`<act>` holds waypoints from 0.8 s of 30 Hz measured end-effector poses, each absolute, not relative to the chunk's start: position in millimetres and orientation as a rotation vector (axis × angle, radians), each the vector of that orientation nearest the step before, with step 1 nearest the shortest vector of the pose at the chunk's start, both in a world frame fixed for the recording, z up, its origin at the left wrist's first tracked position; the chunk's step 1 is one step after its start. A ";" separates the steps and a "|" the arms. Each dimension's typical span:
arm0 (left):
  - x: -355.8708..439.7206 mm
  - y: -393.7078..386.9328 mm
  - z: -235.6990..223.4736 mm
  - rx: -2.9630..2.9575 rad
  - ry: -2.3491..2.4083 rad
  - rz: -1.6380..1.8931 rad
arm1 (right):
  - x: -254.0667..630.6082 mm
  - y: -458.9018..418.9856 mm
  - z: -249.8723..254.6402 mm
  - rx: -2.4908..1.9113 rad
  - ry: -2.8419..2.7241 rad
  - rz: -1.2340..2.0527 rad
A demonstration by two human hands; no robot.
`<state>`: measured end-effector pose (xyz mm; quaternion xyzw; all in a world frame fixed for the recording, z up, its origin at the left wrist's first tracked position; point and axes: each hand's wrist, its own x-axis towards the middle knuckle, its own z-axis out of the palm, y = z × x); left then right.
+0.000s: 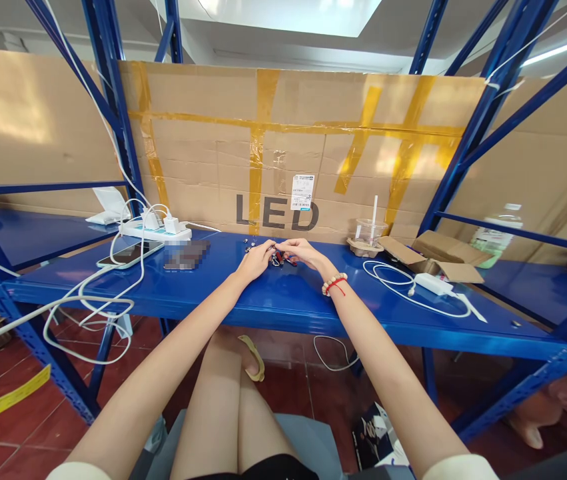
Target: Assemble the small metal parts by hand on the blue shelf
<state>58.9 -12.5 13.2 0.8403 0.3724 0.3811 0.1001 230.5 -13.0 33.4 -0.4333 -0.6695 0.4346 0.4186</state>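
Both my hands meet over the middle of the blue metal shelf (283, 300). My left hand (256, 259) and my right hand (303, 252) have their fingers pinched on a small dark and red part (278, 258) held between them, just above the shelf surface. It is too small to name. A few tiny loose parts (248, 245) lie on the shelf just behind my left hand. A bead bracelet and a red string (334, 285) are on my right wrist.
A phone (130, 253), a white power strip with chargers (156, 230) and trailing white cables (88, 313) lie at the left. At the right are a plastic cup with a straw (368, 233), an open cardboard box (438, 257) and a white charger with its cable (430, 283). A taped cardboard wall stands behind.
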 end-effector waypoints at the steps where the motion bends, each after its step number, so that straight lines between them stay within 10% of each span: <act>1: 58.9 -12.6 13.2 2.483 1.102 1.128 | 230.9 -13.1 33.4 -1.084 -1.683 1.092; 24: 59.8 -14.3 13.8 2.473 1.176 1.082 | 229.1 -13.2 33.2 -1.122 -1.660 1.085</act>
